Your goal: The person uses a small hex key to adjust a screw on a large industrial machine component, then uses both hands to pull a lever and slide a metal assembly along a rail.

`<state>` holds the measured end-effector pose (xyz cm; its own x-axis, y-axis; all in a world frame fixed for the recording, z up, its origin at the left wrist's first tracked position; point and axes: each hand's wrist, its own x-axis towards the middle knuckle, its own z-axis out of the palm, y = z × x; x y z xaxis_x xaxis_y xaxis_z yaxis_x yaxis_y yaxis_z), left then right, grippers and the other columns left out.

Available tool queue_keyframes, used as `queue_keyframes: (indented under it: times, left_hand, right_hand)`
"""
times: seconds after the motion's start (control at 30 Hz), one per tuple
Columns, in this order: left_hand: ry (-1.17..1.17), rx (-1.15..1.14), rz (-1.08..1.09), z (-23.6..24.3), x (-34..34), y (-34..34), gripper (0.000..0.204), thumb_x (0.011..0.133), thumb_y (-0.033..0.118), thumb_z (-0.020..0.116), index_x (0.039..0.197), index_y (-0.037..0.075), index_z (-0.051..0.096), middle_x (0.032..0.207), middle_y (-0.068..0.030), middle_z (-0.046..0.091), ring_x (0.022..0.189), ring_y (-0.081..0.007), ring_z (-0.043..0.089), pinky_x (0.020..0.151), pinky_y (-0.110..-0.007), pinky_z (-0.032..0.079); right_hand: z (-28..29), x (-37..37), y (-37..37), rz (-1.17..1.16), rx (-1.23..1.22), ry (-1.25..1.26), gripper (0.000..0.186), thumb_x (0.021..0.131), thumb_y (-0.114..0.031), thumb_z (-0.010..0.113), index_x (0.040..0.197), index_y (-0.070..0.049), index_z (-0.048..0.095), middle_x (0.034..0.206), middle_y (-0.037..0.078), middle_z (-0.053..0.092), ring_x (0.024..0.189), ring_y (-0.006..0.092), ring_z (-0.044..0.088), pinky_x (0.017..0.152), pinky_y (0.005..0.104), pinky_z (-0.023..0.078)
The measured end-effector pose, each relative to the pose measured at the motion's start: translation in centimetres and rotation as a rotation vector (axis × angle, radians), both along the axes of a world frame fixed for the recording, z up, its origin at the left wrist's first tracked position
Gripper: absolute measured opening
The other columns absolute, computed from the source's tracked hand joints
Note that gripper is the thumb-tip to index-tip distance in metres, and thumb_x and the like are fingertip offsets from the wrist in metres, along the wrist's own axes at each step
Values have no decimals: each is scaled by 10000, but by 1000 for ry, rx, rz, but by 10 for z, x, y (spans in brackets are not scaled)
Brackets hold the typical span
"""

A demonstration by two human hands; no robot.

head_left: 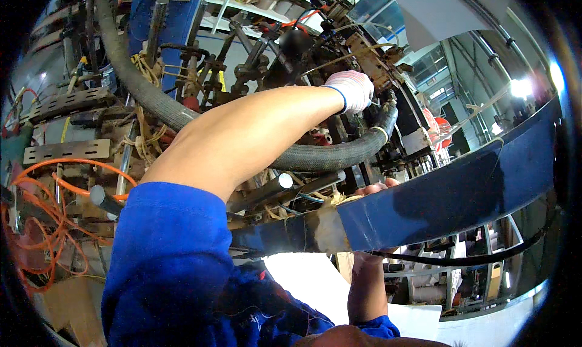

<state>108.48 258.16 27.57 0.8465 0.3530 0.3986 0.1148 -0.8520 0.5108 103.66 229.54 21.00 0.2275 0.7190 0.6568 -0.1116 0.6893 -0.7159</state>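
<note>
The step in hand seems to be close work at the machine: the left hand (350, 91), in a pale knitted glove with a blue cuff, is up against the brownish metal block (368, 59), its fingertips turned away. I can't tell whether they are gripping anything. The right hand (371, 189) shows only some fingertips over the upper edge of the blue beam (448, 196) and a wrist below it — the rest is hidden, so its hold can't be told either.

The thick braided hose (336, 158) passes behind the left forearm, then bends up just right of the gloved hand to meet the machine; whether the glove touches it is unclear. As I judge it, any move from here calls for careful fingers in a cramped spot, with the forearm kept off the nearby metal.

Counted: one glove in sight, one hose, one pale band (381, 132) around its bend below and right of the gloved hand, and one beam. Two round bars (260, 195) lie left of the right hand's fingertips. Two slotted plates (66, 151) sit far left of both hands. Below them run orange hoses (60, 213) — too tangled to count.
</note>
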Motion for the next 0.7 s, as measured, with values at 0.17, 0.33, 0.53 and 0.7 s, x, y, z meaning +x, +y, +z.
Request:
queue_keyframes:
  times: [0.17, 0.33, 0.53, 0.7]
  left_hand:
    - [-11, 4, 16, -2, 27, 3, 257, 932, 292, 671, 1110, 155, 796, 1023, -147, 769, 943, -348, 733, 864, -457, 570]
    - [-52, -2, 14, -9, 39, 3, 251, 935, 298, 664, 1089, 148, 794, 1006, -146, 767, 936, -357, 727, 848, -472, 569]
    - [-57, -64, 42, -7, 32, 1, 245, 929, 284, 642, 1083, 167, 792, 1026, -155, 759, 950, -364, 719, 847, -474, 569]
    - [-57, -57, 86, -7, 27, 1, 257, 928, 294, 627, 1079, 167, 791, 1042, -151, 760, 961, -362, 722, 852, -469, 569]
  right_hand:
    - [-12, 27, -3, 110, -32, 113, 817, 904, -369, 781, 1505, 7, 377, 1316, 225, 595, 1225, 361, 599, 1095, 499, 490]
    - [-16, 40, -14, 33, -111, 120, 645, 986, -340, 691, 1486, -29, 428, 1305, 218, 607, 1183, 355, 622, 1092, 507, 480]
    - [-11, 27, -19, -83, -141, 32, 833, 923, -366, 791, 1538, -2, 362, 1360, 246, 586, 1264, 379, 608, 1117, 494, 494]
    - [-15, 27, -12, -75, -84, 20, 787, 945, -335, 772, 1526, 6, 367, 1330, 243, 599, 1226, 367, 628, 1054, 479, 542]
